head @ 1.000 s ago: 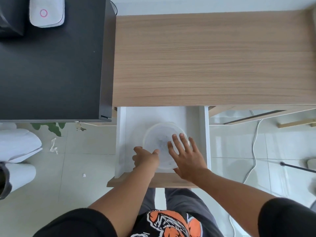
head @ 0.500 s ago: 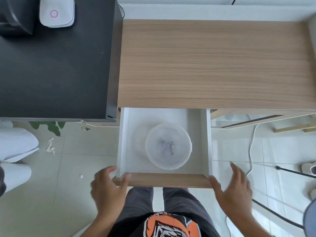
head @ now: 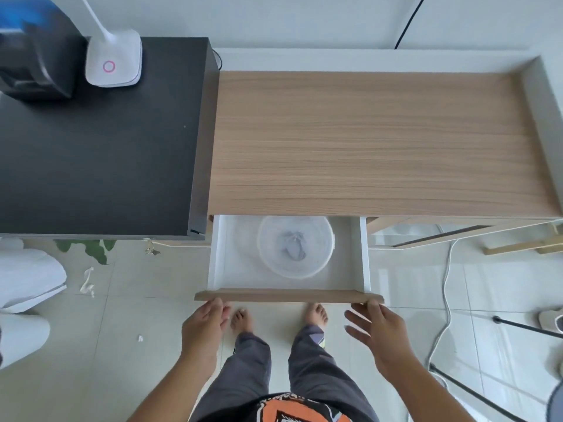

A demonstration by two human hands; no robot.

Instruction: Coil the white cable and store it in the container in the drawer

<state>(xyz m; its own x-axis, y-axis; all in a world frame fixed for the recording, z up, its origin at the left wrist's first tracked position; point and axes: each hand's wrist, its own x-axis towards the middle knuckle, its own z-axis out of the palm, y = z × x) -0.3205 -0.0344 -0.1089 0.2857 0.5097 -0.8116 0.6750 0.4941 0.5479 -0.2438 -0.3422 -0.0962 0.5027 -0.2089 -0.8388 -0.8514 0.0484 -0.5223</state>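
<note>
A white drawer with a wooden front stands partly pulled out from under the wooden desk. Inside it sits a round translucent container with its lid on; a pale shape shows dimly through the lid, and the white cable cannot be made out clearly. My left hand has its fingertips at the left end of the drawer front. At the right end, my right hand is spread, fingers touching the front's edge. Neither hand holds anything.
A black table stands left of the desk with a white lamp base on it. A white cord and a black stand leg lie on the tiled floor at the right. My bare feet stand below the drawer.
Both hands left the container lid and moved out to the ends of the drawer front. The drawer has slid inward, so less of it shows. The camera view shifted back.
</note>
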